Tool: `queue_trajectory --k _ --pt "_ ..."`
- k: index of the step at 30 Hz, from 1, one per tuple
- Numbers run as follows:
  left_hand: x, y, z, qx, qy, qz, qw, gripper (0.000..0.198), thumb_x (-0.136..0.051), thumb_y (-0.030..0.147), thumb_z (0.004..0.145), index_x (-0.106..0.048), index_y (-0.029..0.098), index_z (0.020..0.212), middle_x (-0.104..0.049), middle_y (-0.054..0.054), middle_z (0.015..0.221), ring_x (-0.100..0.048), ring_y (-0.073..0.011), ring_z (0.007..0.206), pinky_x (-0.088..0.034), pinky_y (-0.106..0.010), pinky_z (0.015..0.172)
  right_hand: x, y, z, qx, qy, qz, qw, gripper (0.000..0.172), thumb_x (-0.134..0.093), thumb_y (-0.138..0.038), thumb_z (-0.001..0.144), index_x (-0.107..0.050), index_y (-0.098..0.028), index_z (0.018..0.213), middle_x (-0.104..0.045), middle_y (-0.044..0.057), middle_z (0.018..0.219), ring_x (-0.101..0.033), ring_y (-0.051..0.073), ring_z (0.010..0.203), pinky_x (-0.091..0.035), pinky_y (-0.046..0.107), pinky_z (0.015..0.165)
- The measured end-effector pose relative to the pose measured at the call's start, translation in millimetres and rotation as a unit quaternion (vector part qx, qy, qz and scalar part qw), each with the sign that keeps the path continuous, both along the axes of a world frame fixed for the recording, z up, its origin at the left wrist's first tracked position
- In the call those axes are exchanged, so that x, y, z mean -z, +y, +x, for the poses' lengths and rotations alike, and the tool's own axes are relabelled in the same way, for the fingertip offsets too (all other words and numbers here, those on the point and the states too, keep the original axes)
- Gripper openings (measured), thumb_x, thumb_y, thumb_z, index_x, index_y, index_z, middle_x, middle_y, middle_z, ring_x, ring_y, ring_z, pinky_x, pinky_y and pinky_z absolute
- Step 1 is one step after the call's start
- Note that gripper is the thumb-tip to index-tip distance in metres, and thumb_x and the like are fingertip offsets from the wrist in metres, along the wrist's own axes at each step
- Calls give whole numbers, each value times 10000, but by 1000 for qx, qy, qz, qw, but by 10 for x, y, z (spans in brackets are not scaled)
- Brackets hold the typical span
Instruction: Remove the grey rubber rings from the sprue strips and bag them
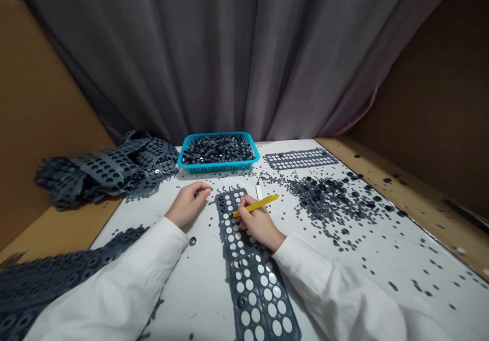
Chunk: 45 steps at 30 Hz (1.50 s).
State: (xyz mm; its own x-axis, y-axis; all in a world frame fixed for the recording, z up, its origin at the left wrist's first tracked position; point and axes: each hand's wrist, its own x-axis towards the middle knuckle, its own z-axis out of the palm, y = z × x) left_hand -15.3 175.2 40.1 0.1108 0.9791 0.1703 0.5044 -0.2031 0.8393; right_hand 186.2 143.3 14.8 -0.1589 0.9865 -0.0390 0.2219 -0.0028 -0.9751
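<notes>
My right hand (256,224) is closed round a slim yellow pen-shaped tool (263,203). Its lower end meets the upper left part of a long dark rubber sheet (233,254), which has rows of round holes showing white. A few holes at the sheet's far left end still hold dark rings. Just left of that end, above the white table, is my left hand (189,203), its fingers curled together towards the thumb. Whatever it may pinch is too small to make out. One loose dark ring (193,240) lies below the left wrist.
Behind the hands stands a blue basket (218,167) full of small dark rings. Crumpled perforated sheets (110,170) are heaped at left, with more sheets (57,275) nearer. A punched sheet (301,159) and a scattered pile of dark discs (332,198) lie at right. A white pen-like tool (259,191) lies beyond my right hand.
</notes>
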Motion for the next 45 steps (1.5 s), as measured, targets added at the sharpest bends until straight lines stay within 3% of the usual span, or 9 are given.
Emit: queue_trajectory --k 6,12,18,23,29,34,40,45 --pt "243 -52 138 35 -71 -54 995 190 -511 273 743 -622 146 830 -629 -23 695 -553 -150 638 -421 -256 611 -10 95 -21 21 42 -7 999 84 -446 -250 769 -436 -207 697 -555 -53 552 -523 93 439 -434 193 433" --pt "278 -59 164 57 -90 -74 991 259 -372 165 734 -574 155 896 -604 -6 666 -551 -136 632 -423 -248 612 -11 98 -33 11 13 -1 1000 87 -443 -248 778 -438 -203 704 -566 -45 554 -533 97 443 -435 197 439" --pt "183 -97 188 92 -7 -53 994 254 -365 139 703 -618 157 685 -597 -11 654 -552 -144 669 -421 -252 645 -39 74 -50 1 -10 11 1000 97 -423 -226 790 -412 -206 696 -547 -52 543 -505 94 434 -406 195 438" --pt "117 -128 223 108 98 9 989 180 -520 141 658 -623 156 805 -589 -6 710 -519 -139 632 -413 -244 596 -82 117 -107 -20 -64 55 996 119 -421 -166 756 -393 -208 649 -512 -48 512 -475 107 449 -358 211 450" --pt "89 -138 254 181 224 79 954 133 -548 141 746 -624 172 852 -571 -41 815 -543 -190 824 -436 -299 757 -149 236 -134 -30 -61 29 997 159 -459 -105 704 -402 -200 589 -490 -57 460 -438 92 407 -338 209 443" --pt "105 -167 309 196 308 108 925 167 -441 146 851 -602 161 811 -542 -67 843 -522 -210 838 -450 -330 744 -71 277 -56 -39 5 -22 999 142 -471 -198 726 -410 -203 598 -533 -45 463 -474 97 358 -353 193 364" --pt "158 -199 328 197 339 135 910 218 -369 91 874 -569 155 815 -545 -75 860 -505 -212 859 -456 -344 746 41 330 6 33 80 -66 994 168 -367 -291 771 -398 -208 628 -491 -57 427 -385 72 284 -383 186 309" --pt "180 -184 309 185 311 136 922 200 -388 72 863 -553 154 784 -554 -67 834 -510 -215 854 -449 -351 752 22 306 -31 51 85 -78 992 174 -437 -292 750 -413 -204 601 -495 -60 408 -446 82 303 -414 184 330"
